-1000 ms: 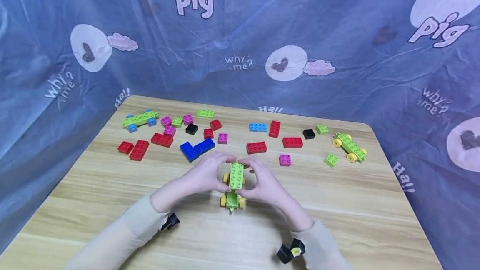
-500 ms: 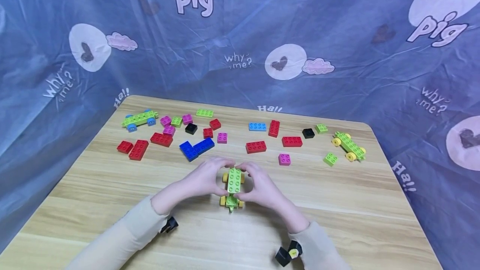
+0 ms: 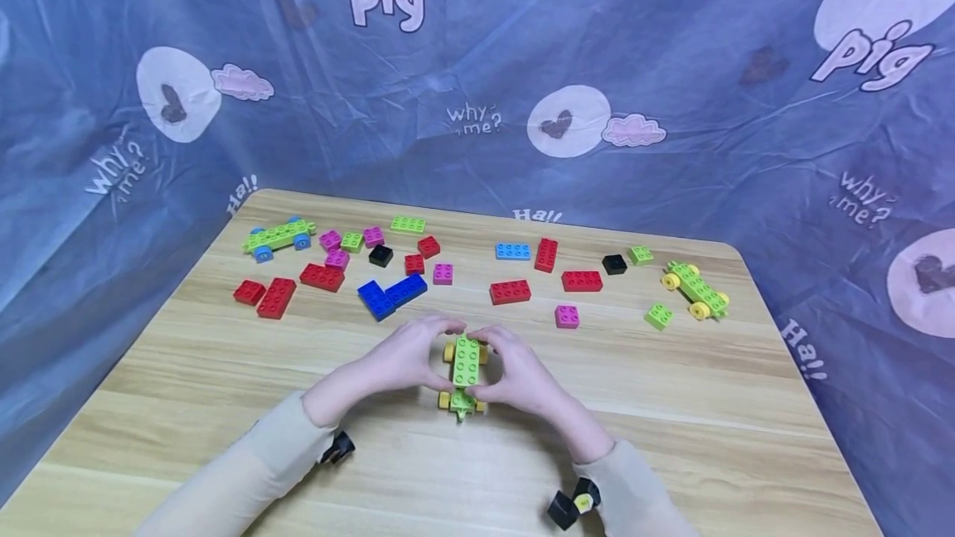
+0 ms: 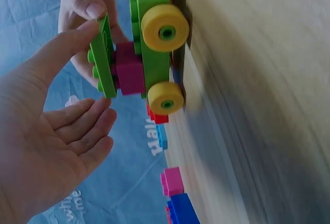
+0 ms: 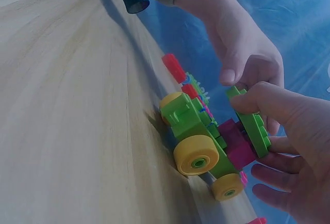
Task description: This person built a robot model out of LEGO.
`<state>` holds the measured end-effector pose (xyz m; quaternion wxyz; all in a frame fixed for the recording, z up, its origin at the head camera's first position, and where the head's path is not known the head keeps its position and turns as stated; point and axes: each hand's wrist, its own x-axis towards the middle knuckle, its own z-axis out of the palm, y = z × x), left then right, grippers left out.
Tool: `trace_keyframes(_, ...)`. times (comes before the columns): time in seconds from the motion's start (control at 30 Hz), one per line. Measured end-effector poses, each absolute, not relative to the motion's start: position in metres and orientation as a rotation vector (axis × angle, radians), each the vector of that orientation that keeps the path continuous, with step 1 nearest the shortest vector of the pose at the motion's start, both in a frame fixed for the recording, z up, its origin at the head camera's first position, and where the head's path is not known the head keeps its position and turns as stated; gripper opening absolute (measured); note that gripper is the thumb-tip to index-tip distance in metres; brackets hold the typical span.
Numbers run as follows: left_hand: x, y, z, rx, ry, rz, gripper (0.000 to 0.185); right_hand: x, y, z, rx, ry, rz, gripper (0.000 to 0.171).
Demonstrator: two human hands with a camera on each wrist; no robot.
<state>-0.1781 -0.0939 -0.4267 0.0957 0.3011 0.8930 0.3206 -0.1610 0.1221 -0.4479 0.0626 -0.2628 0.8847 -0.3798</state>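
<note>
- While the left hand (image 3: 403,355) pinches one side of the green plate (image 3: 466,360), the right hand (image 3: 518,367) pinches the other side, with both thumbs at the near end and fingers at the far end.
- Right between the hands, the plate is just over the pink block (image 4: 130,69), which sits on the green car base (image 4: 156,66) with yellow wheels (image 4: 154,25).
- I think this is the step of putting a top on the car. The plate leans a bit and does not look pushed all the way down. I can't tell if it touches the block.
- To me, the next move needs the plate flat and lined up, then a soft push, the same from both hands. Pushing one end only might tip it.
- From up high, the head view hides the pink block under the plate. Both wrist views peek in from the side and show it.
- Only the head view shows all the toys spread on the table (image 3: 634,454): red blocks (image 3: 582,281), blue blocks (image 3: 405,291), and two more cars, a blue-wheeled car (image 3: 279,237) on the left and a yellow-wheeled car (image 3: 690,288) on the right.
</note>
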Motion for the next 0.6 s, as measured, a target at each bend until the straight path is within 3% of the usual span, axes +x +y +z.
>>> trace_keyframes(0.47,-0.183,-0.106,-0.444,0.897,2.58,0.877,0.109,-0.16,0.122,-0.447,-0.786,2.66,-1.144,0.072)
trace_keyframes(0.6,-0.182,-0.107,-0.45,0.885,2.564,0.859,0.11,-0.16,0.122,-0.448,-0.787,2.664,-1.146,0.072)
